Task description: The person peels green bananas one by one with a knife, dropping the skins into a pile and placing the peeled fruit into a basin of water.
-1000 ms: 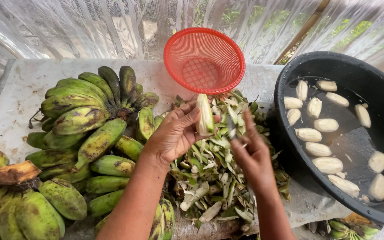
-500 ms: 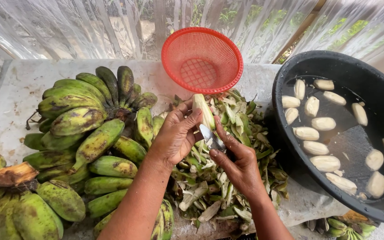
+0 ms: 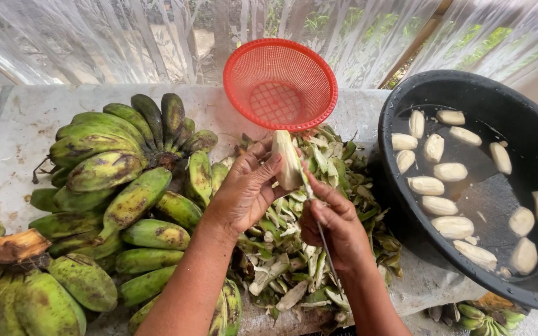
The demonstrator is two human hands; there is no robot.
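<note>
The left hand closes its grip around a half-peeled banana, fingers wrapped about the lower part, the pale flesh standing up out of the fist. The fruit's long axis runs nearly upright, tipped slightly away from the person, toward the red mesh basket just beyond it. The right hand sits just beside and below, its grip shut on a thin knife; the blade meets the banana's near side, the handle trailing down toward the wrist. Both hands are touching or nearly so, the left being the one that carries the fruit.

Under the grips lies a heap of green peelings on the tabletop. To the left of the left hand lie bunches of green bananas. To the right of the right hand, a black basin holds water and peeled bananas. No packages, labels or signs show.
</note>
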